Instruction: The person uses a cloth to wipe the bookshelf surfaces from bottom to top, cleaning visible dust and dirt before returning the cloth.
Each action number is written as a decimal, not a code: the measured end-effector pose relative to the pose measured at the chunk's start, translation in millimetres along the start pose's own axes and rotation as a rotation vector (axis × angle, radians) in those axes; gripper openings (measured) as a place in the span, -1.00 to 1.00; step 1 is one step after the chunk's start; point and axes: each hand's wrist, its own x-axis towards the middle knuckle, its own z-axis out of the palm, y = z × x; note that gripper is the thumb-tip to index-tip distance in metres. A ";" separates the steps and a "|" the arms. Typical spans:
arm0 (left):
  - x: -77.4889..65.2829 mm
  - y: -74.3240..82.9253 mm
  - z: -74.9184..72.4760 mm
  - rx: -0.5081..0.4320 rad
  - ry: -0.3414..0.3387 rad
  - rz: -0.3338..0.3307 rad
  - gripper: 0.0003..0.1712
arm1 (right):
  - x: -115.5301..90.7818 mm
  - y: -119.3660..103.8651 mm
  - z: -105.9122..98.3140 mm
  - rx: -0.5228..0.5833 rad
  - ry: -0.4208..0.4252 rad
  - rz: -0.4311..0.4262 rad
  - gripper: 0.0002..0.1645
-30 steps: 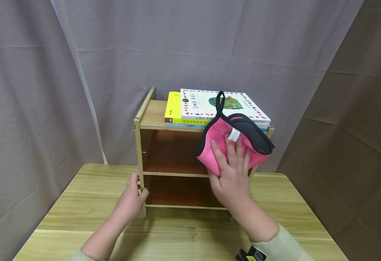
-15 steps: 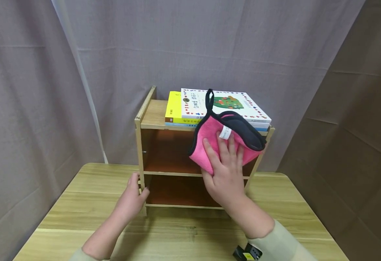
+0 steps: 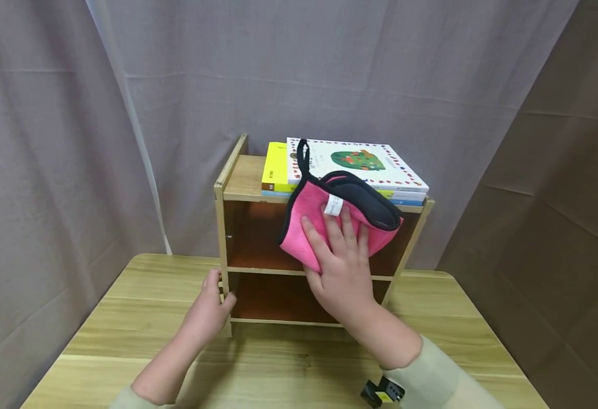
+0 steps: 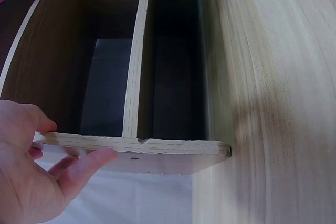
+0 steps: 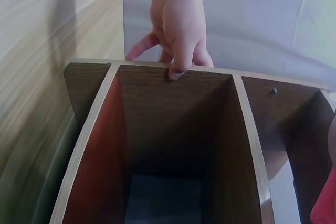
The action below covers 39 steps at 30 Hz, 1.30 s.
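In the head view a small wooden shelf unit (image 3: 329, 274) stands on the table, its compartments facing me. My left hand (image 3: 204, 312) grips the unit's left side panel (image 4: 173, 146), thumb on one face and fingers on the other; the right wrist view also shows this left hand (image 5: 181, 30). My right hand (image 3: 345, 278) lies with straight, spread fingers on a pink cloth (image 3: 301, 233) with black trim, a hanging loop and a white tag. They press it at the front edge of the top board. The right thumb's tip is hidden at the cloth's lower edge.
Several stacked books (image 3: 401, 165), the top one white with a green picture, lie on the unit's top board. Grey curtains (image 3: 176, 113) hang behind the wooden table (image 3: 140, 295). A small black device (image 3: 381, 392) is by the right sleeve.
My right hand has slid left along the top front edge, bringing the pink cloth with it. The left hand keeps its hold on the side panel.
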 end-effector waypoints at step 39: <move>0.7 0.5 2.2 -0.001 0.032 -0.006 -0.48 | 29.4 -48.4 14.9 -0.037 -0.155 -0.070 -0.19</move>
